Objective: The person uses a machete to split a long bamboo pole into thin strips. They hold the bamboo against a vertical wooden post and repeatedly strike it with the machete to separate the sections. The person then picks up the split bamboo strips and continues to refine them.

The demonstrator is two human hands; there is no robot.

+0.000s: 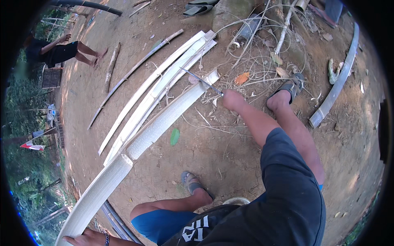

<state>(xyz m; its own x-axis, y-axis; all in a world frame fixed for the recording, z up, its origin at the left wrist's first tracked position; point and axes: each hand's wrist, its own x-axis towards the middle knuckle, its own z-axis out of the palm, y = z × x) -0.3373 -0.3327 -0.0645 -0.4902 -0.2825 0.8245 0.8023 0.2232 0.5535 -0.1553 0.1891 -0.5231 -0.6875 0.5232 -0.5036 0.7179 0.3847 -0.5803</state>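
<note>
A long half-split bamboo pole (158, 131), its pale hollow side up, runs slantwise from the lower left to the upper middle. My left hand (84, 238) grips its near end at the bottom edge, partly cut off by the picture. My right hand (233, 100) is closed around a long knife (201, 80), whose handle is mostly hidden in the fist. The thin dark blade crosses the bamboo close to its far end; whether it touches is hard to tell. Beyond lie several pale split bamboo strips (154, 92) side by side on the ground.
Thin shavings (258, 69) and a dry orange leaf (242, 78) litter the dirt near my sandalled foot (293, 87). A curved grey bamboo length (338, 82) lies at the right. Sticks (113, 67) lie at the upper left, where another person (61, 51) is.
</note>
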